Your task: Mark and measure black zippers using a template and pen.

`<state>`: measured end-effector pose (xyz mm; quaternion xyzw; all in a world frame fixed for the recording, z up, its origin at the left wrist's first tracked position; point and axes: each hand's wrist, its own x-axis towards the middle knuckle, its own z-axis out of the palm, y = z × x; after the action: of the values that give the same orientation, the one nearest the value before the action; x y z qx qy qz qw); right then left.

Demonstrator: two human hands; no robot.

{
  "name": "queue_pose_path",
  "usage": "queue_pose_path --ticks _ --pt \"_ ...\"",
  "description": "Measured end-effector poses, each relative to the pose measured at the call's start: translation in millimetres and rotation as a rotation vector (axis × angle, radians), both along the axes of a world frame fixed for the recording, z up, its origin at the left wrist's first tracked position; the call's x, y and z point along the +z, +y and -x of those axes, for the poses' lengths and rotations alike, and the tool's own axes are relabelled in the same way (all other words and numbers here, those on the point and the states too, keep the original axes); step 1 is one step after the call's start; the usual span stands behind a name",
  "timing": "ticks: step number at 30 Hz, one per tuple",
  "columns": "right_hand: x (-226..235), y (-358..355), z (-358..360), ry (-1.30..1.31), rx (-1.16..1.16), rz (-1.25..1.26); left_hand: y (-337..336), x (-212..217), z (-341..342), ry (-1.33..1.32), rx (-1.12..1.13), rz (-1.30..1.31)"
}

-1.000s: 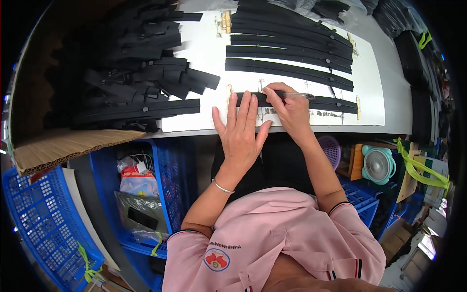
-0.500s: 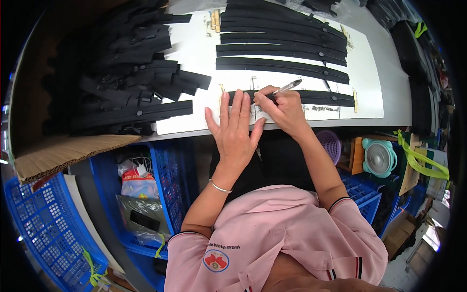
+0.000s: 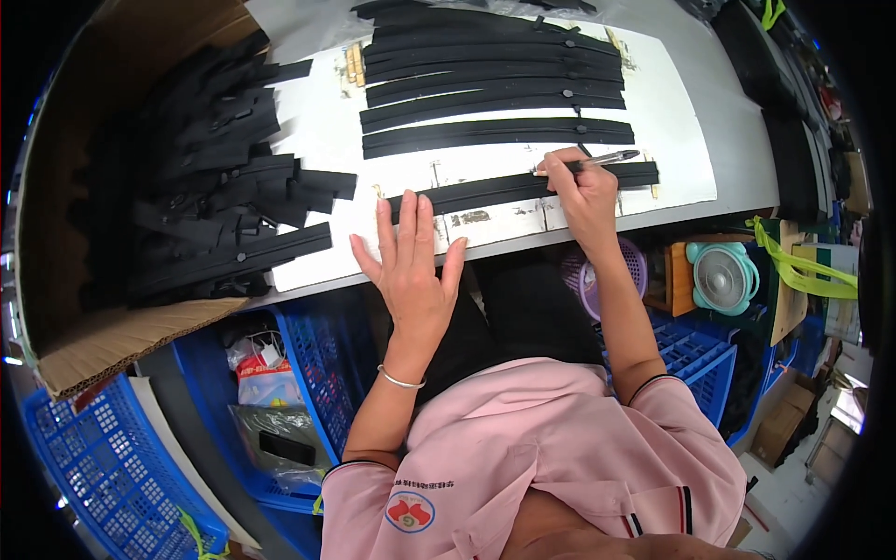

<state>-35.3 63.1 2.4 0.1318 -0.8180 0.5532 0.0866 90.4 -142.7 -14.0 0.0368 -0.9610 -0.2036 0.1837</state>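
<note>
Pinched between the fingers of my right hand [image 3: 586,191], a pen [image 3: 597,161] rests its tip on the long black strip [image 3: 504,189] lying nearest the front edge of the white work surface [image 3: 672,121]. My left hand [image 3: 411,266] lies flat and open, fingers spread, pressing the strip's left end and gripping nothing. Behind that strip, more black strips [image 3: 495,84] lie in parallel rows. To my left, a cardboard box [image 3: 112,341] holds a loose heap of black strips [image 3: 205,215], some spilling onto the white surface. Under the bench, a blue plastic crate [image 3: 322,364] contains plastic bags [image 3: 266,373]; another blue crate [image 3: 84,467] stands at far left. A small fan [image 3: 723,277] stands below to my right.
</note>
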Motion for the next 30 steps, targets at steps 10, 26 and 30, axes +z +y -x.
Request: queue_pose_path --ticks 10,26,30 --pt "2 2 0 -0.057 -0.008 -0.005 64 14 27 0.043 -0.248 -0.123" --pt "-5 11 1 -0.07 0.12 -0.002 68 7 30 0.045 -0.205 -0.088" --pt "-1 10 0 -0.049 0.121 -0.047 69 7 32 0.054 -0.208 -0.077"
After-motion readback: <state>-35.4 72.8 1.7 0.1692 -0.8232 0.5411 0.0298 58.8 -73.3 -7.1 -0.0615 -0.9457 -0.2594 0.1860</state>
